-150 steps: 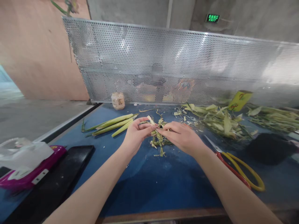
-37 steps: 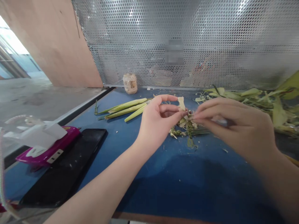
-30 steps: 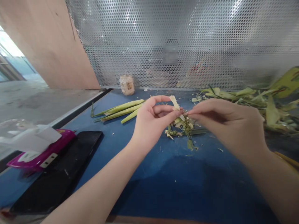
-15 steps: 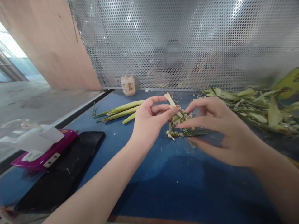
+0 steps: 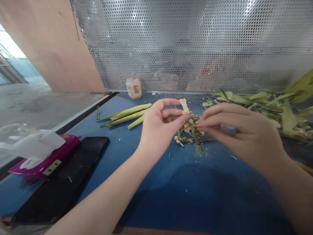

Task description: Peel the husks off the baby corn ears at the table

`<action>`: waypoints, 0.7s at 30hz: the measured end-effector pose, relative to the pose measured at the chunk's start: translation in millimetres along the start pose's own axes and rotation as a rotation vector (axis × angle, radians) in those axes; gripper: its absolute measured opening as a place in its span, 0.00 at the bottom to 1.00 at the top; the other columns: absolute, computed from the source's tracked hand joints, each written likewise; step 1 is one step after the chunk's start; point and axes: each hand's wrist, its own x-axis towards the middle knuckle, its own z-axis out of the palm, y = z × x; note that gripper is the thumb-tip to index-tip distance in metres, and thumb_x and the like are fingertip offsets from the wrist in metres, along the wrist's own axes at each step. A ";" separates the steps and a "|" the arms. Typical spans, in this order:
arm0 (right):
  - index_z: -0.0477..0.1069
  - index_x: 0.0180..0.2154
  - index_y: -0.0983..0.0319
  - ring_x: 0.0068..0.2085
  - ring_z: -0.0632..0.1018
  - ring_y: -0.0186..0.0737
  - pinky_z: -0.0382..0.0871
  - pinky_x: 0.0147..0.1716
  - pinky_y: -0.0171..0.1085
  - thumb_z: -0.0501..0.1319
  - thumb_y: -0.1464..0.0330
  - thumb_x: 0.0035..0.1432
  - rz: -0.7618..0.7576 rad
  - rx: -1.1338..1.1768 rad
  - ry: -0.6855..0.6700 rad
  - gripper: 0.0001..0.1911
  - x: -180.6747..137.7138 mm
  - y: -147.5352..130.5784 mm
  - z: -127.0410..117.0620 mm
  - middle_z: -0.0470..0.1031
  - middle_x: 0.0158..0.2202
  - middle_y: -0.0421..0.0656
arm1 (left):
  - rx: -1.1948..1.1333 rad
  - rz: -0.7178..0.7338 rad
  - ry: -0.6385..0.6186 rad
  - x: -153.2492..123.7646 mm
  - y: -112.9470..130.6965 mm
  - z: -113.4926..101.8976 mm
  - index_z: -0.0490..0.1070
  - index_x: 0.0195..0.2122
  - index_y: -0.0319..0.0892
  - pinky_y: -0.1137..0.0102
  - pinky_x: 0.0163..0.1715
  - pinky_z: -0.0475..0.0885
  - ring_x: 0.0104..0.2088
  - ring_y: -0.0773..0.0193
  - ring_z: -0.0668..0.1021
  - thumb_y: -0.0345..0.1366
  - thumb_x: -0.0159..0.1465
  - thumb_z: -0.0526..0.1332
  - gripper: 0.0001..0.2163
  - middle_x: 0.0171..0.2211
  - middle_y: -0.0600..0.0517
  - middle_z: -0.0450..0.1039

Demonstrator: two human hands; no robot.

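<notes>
A pale, flat strip of plant husk [image 5: 184, 106] is pinched between the thumb and fingers of my left hand [image 5: 160, 122], its upper end sticking up past the fingertips. Close by on the right, the thumb and fingertips of my right hand [image 5: 234, 129] are pressed together near the strip's lower end. Whatever they grip is too small to make out. Behind and below the fingertips lies a small heap of green and pale plant scraps [image 5: 183, 140], partly covered by my hands. A dark green leafy piece [image 5: 198, 150] hangs or lies beneath the right fingertips.
Several long green stalks [image 5: 129, 112] lie on the blue tabletop [image 5: 156, 195] to the left. A jar [image 5: 134, 88] stands before the perforated metal panel [image 5: 146, 42]. Loose husks [image 5: 259, 98] pile at right. A black phone-like slab [image 5: 61, 176] and magenta tissue box [image 5: 49, 160] sit at left.
My right hand has closed from spread fingers into a pinch, beside the strip. My left hand, still holding the strip, has shifted slightly right.
</notes>
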 end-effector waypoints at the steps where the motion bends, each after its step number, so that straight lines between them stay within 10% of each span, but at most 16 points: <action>1: 0.71 0.29 0.56 0.33 0.73 0.35 0.67 0.30 0.34 0.57 0.70 0.53 0.031 0.016 0.012 0.05 -0.1 -0.4 -0.3 0.71 0.32 0.40 | -0.002 -0.004 0.000 0.0 -0.1 0.1 0.64 0.35 0.40 0.71 0.31 0.72 0.31 0.63 0.78 0.30 0.49 0.64 0.13 0.25 0.52 0.75; 10: 0.69 0.36 0.56 0.30 0.72 0.35 0.68 0.29 0.35 0.58 0.66 0.52 0.248 0.111 0.002 0.07 2.1 -4.2 -3.4 0.72 0.32 0.40 | -0.182 -0.070 0.113 3.2 1.2 0.6 0.64 0.36 0.39 0.71 0.31 0.71 0.35 0.60 0.77 0.31 0.46 0.66 0.17 0.26 0.51 0.76; 15: 0.65 0.42 0.58 0.33 0.75 0.37 0.71 0.29 0.35 0.56 0.59 0.52 0.584 0.588 -0.198 0.15 2.1 0.1 4.5 0.74 0.34 0.42 | -0.256 0.028 0.096 1.5 2.4 1.0 0.63 0.38 0.41 0.67 0.37 0.72 0.37 0.60 0.77 0.30 0.48 0.65 0.17 0.26 0.53 0.76; 21: 0.68 0.38 0.61 0.31 0.76 0.36 0.71 0.31 0.37 0.60 0.62 0.50 0.626 0.915 -0.210 0.13 2.3 1.1 9.8 0.75 0.32 0.43 | -0.177 0.087 0.067 -1.7 6.4 3.8 0.62 0.36 0.42 0.66 0.41 0.71 0.35 0.62 0.78 0.28 0.48 0.65 0.16 0.24 0.56 0.75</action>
